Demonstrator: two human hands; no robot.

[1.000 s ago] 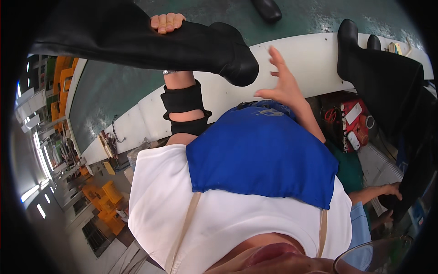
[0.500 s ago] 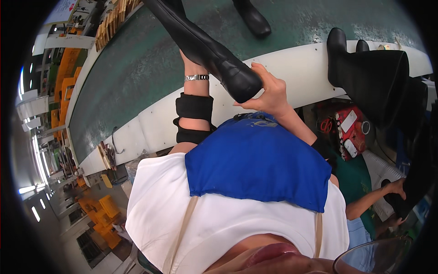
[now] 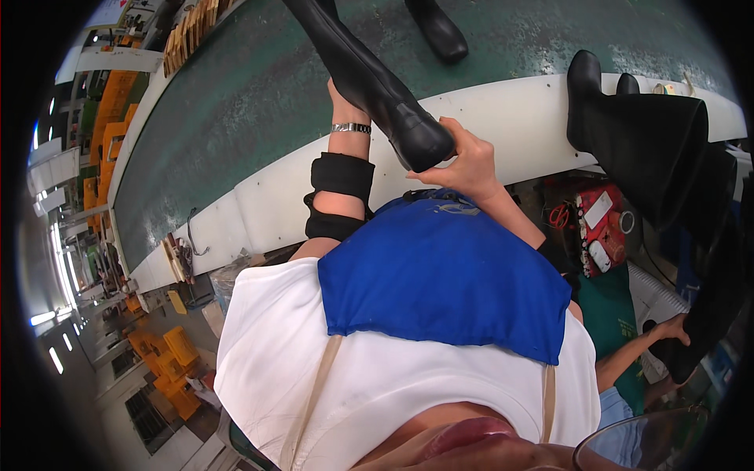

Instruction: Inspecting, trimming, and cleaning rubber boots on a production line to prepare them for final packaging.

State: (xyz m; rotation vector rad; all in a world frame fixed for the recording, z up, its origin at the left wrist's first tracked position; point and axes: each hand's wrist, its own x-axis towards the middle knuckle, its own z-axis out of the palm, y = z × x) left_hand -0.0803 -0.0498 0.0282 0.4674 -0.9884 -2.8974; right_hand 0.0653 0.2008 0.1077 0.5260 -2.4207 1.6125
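Head view, as I see it from my spot: tall blk boot (image 3: 375,82) is held slantwise over the white edge (image 3: 255,204) of the green worktop (image 3: 212,157), foot end twd the wearer, shaft running up & left out of frame. R grip (image 3: 475,161) is closed on that foot end, thumb low, fingers on the far side, just above the blue apron (image 3: 448,271). L grip (image 3: 339,98) is mostly hidden behind the shaft; can't tell if its fingers are wrapped round or loose. L wrist has a metal watch (image 3: 351,128), w/ blk bands (image 3: 343,174) farther up the forearm. Wearer's also in a white shirt (image 3: 440,385).

2nd blk boot (image 3: 440,35) is on the green surface nr the top, apart from the held one. Over on the R, a wide-shafted blk boot (image 3: 652,145) lies across the white edge, w/ a rounded blk tip (image 3: 627,84) just beside its foot. Below that: red patterned pouch (image 3: 611,235) w/ white bits on it, & a small red looped item (image 3: 558,217) next to it, too small to ID. Lower R, a co-worker's hand (image 3: 674,330) is on a dark item, kind unclear. Far L, wood slats (image 3: 192,35) up top, yellow crates (image 3: 182,344) lower down.
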